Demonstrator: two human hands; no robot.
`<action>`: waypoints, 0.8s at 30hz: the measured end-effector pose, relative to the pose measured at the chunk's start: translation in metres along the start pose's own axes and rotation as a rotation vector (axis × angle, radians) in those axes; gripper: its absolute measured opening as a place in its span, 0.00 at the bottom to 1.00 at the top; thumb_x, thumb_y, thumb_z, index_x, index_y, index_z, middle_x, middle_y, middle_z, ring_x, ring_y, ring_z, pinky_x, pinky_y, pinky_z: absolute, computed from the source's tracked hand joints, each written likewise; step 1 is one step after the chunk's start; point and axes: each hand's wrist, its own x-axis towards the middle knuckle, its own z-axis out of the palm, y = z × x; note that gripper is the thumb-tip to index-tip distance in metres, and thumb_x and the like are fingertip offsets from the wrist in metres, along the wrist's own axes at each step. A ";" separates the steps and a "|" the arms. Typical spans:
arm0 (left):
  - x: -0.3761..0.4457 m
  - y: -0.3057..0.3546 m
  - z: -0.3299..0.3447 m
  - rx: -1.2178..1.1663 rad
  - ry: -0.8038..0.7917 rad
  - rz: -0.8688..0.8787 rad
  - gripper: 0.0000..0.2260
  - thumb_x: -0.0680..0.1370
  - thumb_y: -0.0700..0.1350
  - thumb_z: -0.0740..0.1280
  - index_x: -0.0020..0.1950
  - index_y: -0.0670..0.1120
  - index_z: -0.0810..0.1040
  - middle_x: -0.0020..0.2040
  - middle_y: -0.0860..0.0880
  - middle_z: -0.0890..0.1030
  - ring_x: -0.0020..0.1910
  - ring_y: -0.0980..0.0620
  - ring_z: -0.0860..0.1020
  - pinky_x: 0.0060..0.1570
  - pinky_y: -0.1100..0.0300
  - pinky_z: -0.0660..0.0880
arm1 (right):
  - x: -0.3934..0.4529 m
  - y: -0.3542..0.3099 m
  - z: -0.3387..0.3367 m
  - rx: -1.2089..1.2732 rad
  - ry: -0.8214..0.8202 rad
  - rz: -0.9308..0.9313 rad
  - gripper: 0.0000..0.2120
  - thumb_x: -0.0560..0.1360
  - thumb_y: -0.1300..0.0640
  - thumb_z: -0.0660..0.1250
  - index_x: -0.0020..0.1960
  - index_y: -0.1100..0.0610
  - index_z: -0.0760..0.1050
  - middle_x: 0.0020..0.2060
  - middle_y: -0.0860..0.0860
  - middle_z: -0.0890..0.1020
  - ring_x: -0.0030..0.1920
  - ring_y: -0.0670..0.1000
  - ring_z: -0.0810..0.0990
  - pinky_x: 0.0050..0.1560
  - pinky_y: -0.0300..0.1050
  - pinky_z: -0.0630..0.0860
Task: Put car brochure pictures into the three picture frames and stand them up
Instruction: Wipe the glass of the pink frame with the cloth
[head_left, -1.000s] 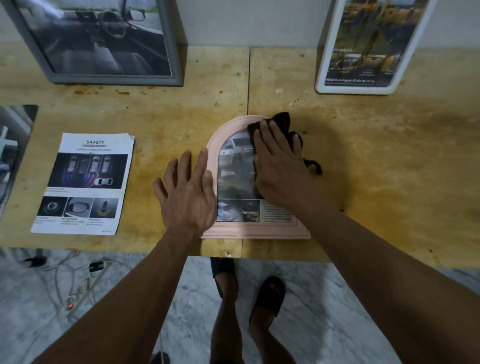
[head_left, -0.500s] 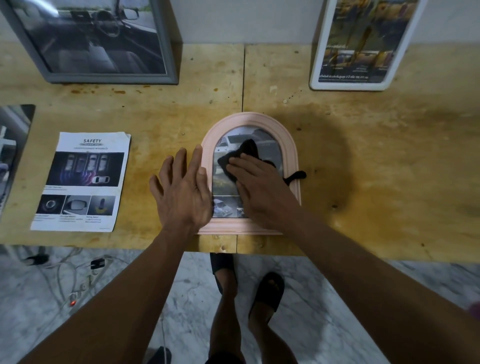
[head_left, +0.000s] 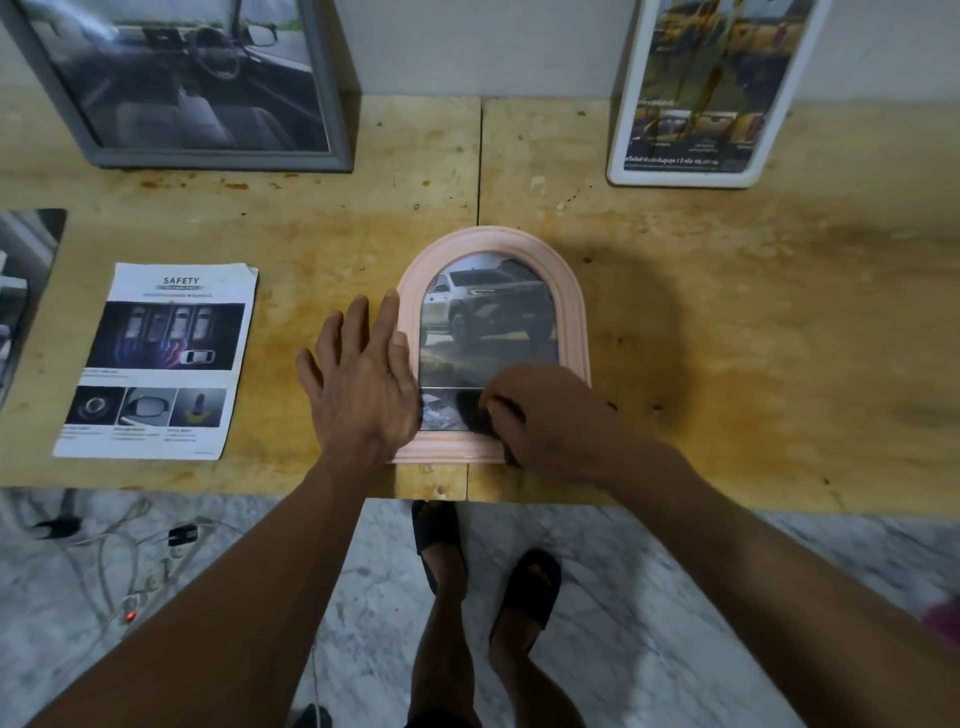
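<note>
We see the pink arched frame (head_left: 492, 244) at the table (head_left: 753, 364) front edge, left hand (head_left: 363, 384) flat beside it, right hand (head_left: 540, 410) clutching a black cloth (head_left: 470, 410); a "SAFETY" brochure (head_left: 156, 358) lies left.

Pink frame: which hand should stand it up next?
Likely left: the left hand lies open on the pink frame's left edge, free to lift; the right hand grips a dark cloth.

The arched frame (head_left: 492, 244) lies under both hands' grip; a brochure (head_left: 156, 358) lies left; two standing frames (head_left: 332, 104) (head_left: 623, 171) stand behind.
</note>
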 end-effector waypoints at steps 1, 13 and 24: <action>0.000 0.000 0.000 -0.001 0.001 0.000 0.22 0.86 0.56 0.46 0.81 0.58 0.55 0.81 0.49 0.59 0.79 0.44 0.53 0.73 0.33 0.53 | 0.006 0.003 -0.012 0.039 -0.007 0.074 0.09 0.81 0.57 0.60 0.51 0.57 0.79 0.43 0.51 0.78 0.45 0.52 0.77 0.45 0.42 0.68; 0.001 0.000 0.001 0.003 0.018 -0.002 0.22 0.86 0.55 0.46 0.81 0.58 0.56 0.80 0.49 0.59 0.79 0.44 0.54 0.74 0.34 0.52 | 0.072 0.047 -0.014 -0.363 -0.004 0.114 0.24 0.84 0.48 0.46 0.79 0.48 0.54 0.79 0.44 0.53 0.79 0.46 0.47 0.76 0.58 0.46; -0.001 0.001 0.000 -0.005 0.008 -0.012 0.22 0.85 0.55 0.45 0.81 0.58 0.55 0.81 0.49 0.58 0.80 0.44 0.53 0.74 0.34 0.51 | 0.013 0.036 0.016 -0.282 0.115 0.161 0.22 0.83 0.47 0.48 0.76 0.49 0.63 0.77 0.47 0.62 0.77 0.49 0.57 0.75 0.57 0.50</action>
